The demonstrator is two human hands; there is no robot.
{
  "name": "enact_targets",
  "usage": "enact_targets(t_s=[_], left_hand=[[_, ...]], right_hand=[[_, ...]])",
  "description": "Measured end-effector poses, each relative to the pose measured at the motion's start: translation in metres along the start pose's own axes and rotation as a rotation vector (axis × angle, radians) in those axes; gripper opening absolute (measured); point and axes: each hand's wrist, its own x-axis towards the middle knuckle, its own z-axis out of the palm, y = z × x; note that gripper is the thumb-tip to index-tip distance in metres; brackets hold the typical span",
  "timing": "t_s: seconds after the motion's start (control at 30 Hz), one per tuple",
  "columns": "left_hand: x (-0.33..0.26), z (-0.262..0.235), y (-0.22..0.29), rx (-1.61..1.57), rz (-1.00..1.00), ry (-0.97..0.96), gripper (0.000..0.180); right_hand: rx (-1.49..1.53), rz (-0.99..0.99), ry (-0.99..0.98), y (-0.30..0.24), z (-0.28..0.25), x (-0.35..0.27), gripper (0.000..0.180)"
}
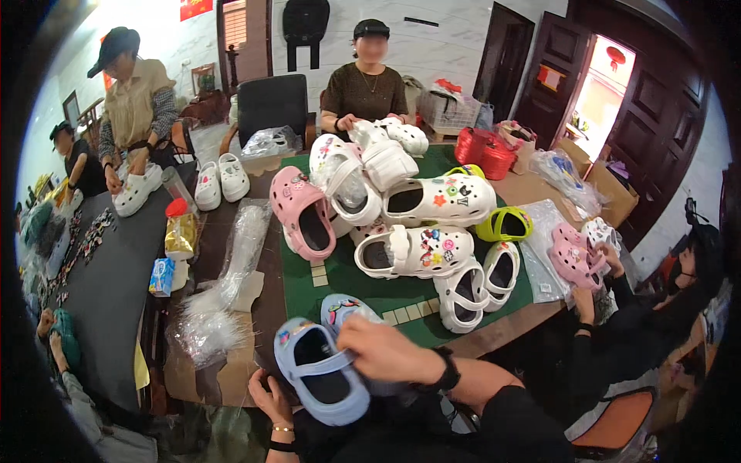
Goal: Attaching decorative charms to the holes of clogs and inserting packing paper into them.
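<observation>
Two light blue clogs are at the near table edge. The nearer blue clog [340, 401] has its dark insole facing up and charms on its toe. My right hand [390, 351], with a dark band on the wrist, is closed on this clog's strap. Partly hidden behind that hand is the second blue clog [347, 306], with colourful charms. My left hand [270, 397] is left of the nearer clog by the table edge, its fingers apart and nothing seen in them. Beyond lies a pile of white clogs [432, 253] with charms, plus a pink clog [303, 212].
Clear plastic wrap [231, 285] lies left of the green mat [309, 297]. A red-lidded jar [180, 231] and blue box [161, 276] stand farther left. Red rolls [486, 153] sit at the back. Co-workers handle clogs across the table, at left and at right.
</observation>
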Motion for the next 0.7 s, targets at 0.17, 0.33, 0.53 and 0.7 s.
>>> enact_targets(t_s=[0.17,0.33,0.53,0.7], left_hand=[[-0.005,-0.034,-0.012,0.044,-0.05,0.076,0.026],[-0.001,-0.013,0.01,-0.008,-0.07,-0.002,0.026],[0.001,-0.012,0.0,-0.029,-0.067,0.045,0.027],[0.0,-0.015,0.003,-0.043,-0.057,0.033,0.027]], right_hand=[[0.085,-0.054,0.124,-0.017,-0.113,-0.034,0.018],[-0.026,0.191,0.712,-0.053,-0.216,-0.127,0.021],[-0.279,0.217,1.081,0.011,-0.304,-0.176,0.023],[-0.824,0.272,1.201,0.107,-0.354,-0.157,0.031]])
